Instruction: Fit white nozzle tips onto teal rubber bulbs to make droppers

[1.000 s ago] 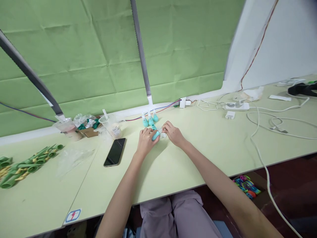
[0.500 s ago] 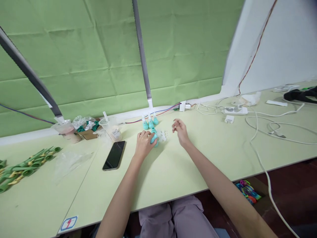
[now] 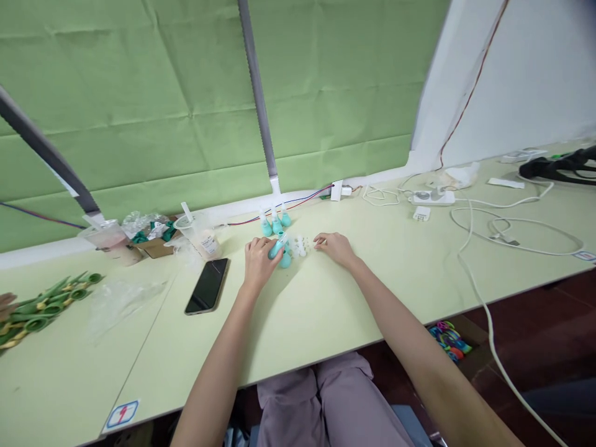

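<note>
My left hand [image 3: 261,261] is closed around a teal bulb-shaped bottle [image 3: 275,249] with a clear neck, held tilted above the table. Directly by it are more teal bulbs [image 3: 285,261]. Behind them stands a small group of teal bulbs with clear tops [image 3: 275,223]. My right hand [image 3: 338,248] is low over the table, its fingers stretched toward small white pieces [image 3: 300,245]. Nothing shows between the right fingertips.
Left of my hands lie a phone [image 3: 207,286], plastic cups [image 3: 205,241], a small cardboard box [image 3: 158,245] and a clear bag [image 3: 123,301]. Another person's hand [image 3: 6,308] touches green tubular pieces [image 3: 51,304]. A power strip [image 3: 433,197] and white cables [image 3: 470,273] lie at right.
My left hand has lifted and tilted a teal bulb. The right hand has come down and left to the white pieces. Another person's hand has appeared at the left edge.
</note>
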`<state>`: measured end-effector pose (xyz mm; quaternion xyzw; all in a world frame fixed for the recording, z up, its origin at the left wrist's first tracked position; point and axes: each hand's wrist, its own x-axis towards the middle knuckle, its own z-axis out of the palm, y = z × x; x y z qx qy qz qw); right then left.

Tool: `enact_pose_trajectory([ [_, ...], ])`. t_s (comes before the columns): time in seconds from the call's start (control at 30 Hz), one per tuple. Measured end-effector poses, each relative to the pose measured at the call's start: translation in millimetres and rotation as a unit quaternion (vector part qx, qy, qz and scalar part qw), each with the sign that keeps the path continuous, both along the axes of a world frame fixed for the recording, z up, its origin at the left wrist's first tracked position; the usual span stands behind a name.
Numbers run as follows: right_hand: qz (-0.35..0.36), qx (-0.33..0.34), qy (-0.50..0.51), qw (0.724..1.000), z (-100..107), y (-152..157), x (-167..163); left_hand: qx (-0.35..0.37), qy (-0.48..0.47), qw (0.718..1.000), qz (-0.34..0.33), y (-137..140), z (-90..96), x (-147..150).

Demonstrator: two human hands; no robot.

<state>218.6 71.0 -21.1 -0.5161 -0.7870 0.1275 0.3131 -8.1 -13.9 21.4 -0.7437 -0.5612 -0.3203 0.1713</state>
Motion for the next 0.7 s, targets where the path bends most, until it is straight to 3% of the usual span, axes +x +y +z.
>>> enact_pose_trajectory([
  [0.3,0.016,0.047,-0.035,0.998,-3.4,-2.0,-9.2,-0.007,0.018,1.0,-0.012,-2.5,0.9,3.8],
  [0.47,-0.019,0.057,0.129,0.99,9.8,-1.9,-6.8,0.007,0.024,0.999,-0.023,-1.8,-1.4,5.8],
  [0.57,0.066,0.008,0.229,0.971,21.8,-10.0,-15.7,0.017,0.055,0.998,-0.033,-1.3,-5.1,9.2],
  [0.63,0.158,-0.044,0.236,0.958,28.1,-19.6,-25.7,0.019,0.093,0.995,-0.035,-2.0,-6.9,12.4],
  [0.7,0.194,-0.054,0.238,0.95,32.3,-29.2,-34.7,0.016,0.12,0.992,-0.026,-3.5,-7.0,15.5],
])
